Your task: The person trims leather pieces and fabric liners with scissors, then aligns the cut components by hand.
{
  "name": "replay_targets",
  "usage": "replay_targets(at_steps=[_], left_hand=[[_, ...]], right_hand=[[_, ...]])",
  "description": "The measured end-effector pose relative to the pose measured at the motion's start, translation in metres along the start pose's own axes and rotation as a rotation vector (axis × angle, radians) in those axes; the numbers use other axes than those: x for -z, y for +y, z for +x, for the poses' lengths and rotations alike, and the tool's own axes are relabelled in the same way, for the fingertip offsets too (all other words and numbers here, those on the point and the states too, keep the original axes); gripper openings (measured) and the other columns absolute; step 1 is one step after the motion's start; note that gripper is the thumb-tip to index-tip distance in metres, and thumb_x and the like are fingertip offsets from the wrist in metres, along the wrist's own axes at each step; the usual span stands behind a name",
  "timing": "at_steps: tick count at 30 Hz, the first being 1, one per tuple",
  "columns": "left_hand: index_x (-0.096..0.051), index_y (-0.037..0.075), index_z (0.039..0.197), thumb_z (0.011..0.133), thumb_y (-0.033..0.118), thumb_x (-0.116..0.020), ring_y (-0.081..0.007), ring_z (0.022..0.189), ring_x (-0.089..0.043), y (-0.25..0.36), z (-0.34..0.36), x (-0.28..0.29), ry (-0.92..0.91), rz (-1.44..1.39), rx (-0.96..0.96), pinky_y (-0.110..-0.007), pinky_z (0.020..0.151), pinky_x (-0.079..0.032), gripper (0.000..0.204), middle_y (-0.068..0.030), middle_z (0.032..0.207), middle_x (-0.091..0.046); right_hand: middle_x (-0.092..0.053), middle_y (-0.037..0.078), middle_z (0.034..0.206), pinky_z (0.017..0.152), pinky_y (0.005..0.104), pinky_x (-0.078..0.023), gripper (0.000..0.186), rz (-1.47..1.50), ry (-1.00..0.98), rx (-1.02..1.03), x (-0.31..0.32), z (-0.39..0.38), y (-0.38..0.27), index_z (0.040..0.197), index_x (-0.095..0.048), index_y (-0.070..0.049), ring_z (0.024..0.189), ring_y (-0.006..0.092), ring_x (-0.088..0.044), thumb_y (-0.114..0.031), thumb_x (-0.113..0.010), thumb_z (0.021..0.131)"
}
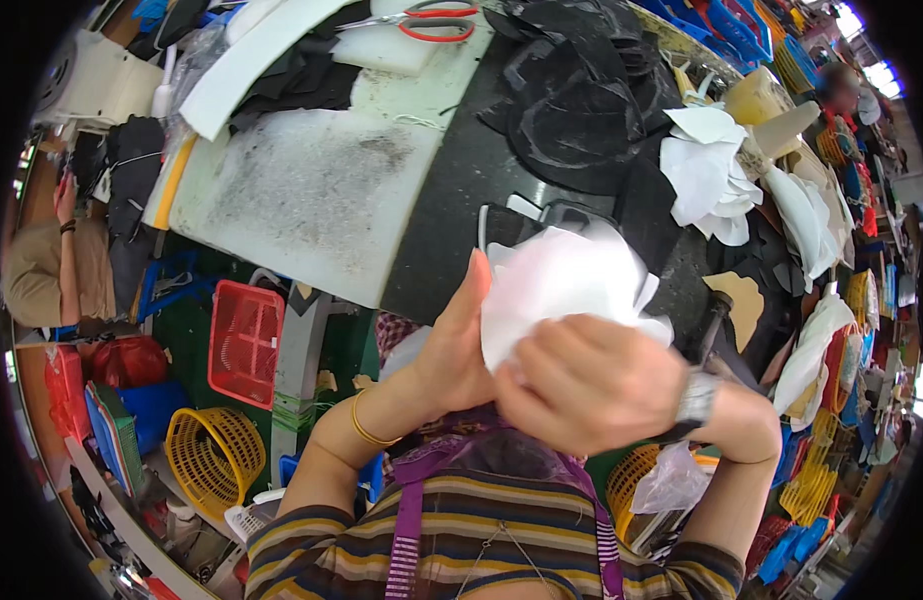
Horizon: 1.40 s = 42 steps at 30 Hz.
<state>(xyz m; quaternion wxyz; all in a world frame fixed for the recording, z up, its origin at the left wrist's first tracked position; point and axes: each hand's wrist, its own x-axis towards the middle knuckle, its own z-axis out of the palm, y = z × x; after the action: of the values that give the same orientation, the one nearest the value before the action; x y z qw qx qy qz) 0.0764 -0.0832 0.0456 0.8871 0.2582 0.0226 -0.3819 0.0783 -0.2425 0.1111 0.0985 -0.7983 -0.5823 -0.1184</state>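
Observation:
Close in front of my chest is a stack of white cut sheet pieces (561, 275) with rounded edges, partly blurred. My left hand (459, 350) grips the stack at its left side, thumb upright along the edge; its other fingers are hidden behind. My right hand (593, 385), smeared by motion, has its fingers curled over the near edge of the same pieces. Just beyond the stack, a dark, clear-edged object (571, 215) lies partly covered on the black tabletop (431, 235).
Black cut pieces (581, 110) are heaped at the far middle. More white pieces (706, 170) lie to the right. Red-handled scissors (436, 20) rest at the far edge, beyond a worn white board (301, 190). Baskets, one red (246, 343), one yellow (214, 458), stand below left. Another person (61, 270) sits far left.

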Motion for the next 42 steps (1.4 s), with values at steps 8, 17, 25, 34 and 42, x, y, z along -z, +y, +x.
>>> replay_targets(at_steps=[8, 17, 25, 34, 42], left_hand=[[-0.017, 0.012, 0.142, 0.079, 0.066, -0.044, -0.0368, 0.129, -0.029, -0.01, -0.029, 0.02, -0.271, -0.456, -0.327, -0.053, 0.102, -0.027, 0.088, -0.0162, 0.141, -0.028], [-0.058, 0.001, 0.115, 0.083, -0.001, -0.054, -0.0144, 0.092, -0.05, 0.003, -0.002, 0.008, 0.293, 1.028, -0.462, -0.025, 0.081, -0.041, 0.032, -0.0076, 0.1, -0.047], [-0.036, 0.003, 0.131, 0.081, -0.002, -0.059, -0.0019, 0.067, -0.051, 0.014, 0.038, 0.03, 0.629, 1.165, -0.486, -0.013, 0.053, -0.036, 0.055, -0.004, 0.087, -0.056], [-0.04, 0.007, 0.13, 0.08, 0.0, -0.061, 0.0003, 0.051, -0.044, 0.024, 0.057, 0.034, 0.618, 1.361, -0.426, -0.016, 0.045, -0.034, 0.054, -0.0037, 0.08, -0.057], [-0.044, 0.006, 0.125, 0.075, 0.005, -0.066, -0.0161, 0.054, -0.052, 0.028, 0.061, 0.03, 0.613, 1.855, -0.541, -0.028, 0.049, -0.041, 0.055, -0.0083, 0.08, -0.058]], right_hand=[[-0.062, 0.006, 0.079, 0.063, 0.0274, -0.049, 0.028, 1.335, 0.446, -0.901, -0.017, -0.063, -0.024, 0.089, -0.058, 0.001, 0.072, 0.0139, -0.062, -0.02, -0.071, 0.075], [-0.062, 0.006, 0.067, 0.052, 0.0205, -0.045, 0.013, 0.839, 0.202, -1.185, -0.01, -0.086, -0.004, 0.08, -0.06, 0.0, 0.058, 0.0085, -0.059, -0.004, -0.07, 0.073], [-0.059, 0.004, 0.064, 0.053, 0.0199, -0.041, 0.015, 0.988, 0.228, -1.363, -0.04, -0.092, 0.028, 0.078, -0.058, 0.001, 0.058, 0.0048, -0.052, -0.01, -0.067, 0.077], [-0.058, 0.002, 0.062, 0.052, 0.0201, -0.039, 0.017, 1.014, 0.282, -1.428, -0.047, -0.095, 0.032, 0.078, -0.055, 0.001, 0.058, 0.0045, -0.051, -0.012, -0.066, 0.078], [-0.058, 0.003, 0.063, 0.051, 0.0205, -0.039, 0.017, 1.057, 0.295, -1.464, -0.049, -0.095, 0.035, 0.076, -0.055, 0.001, 0.058, 0.0051, -0.052, -0.012, -0.065, 0.079]])
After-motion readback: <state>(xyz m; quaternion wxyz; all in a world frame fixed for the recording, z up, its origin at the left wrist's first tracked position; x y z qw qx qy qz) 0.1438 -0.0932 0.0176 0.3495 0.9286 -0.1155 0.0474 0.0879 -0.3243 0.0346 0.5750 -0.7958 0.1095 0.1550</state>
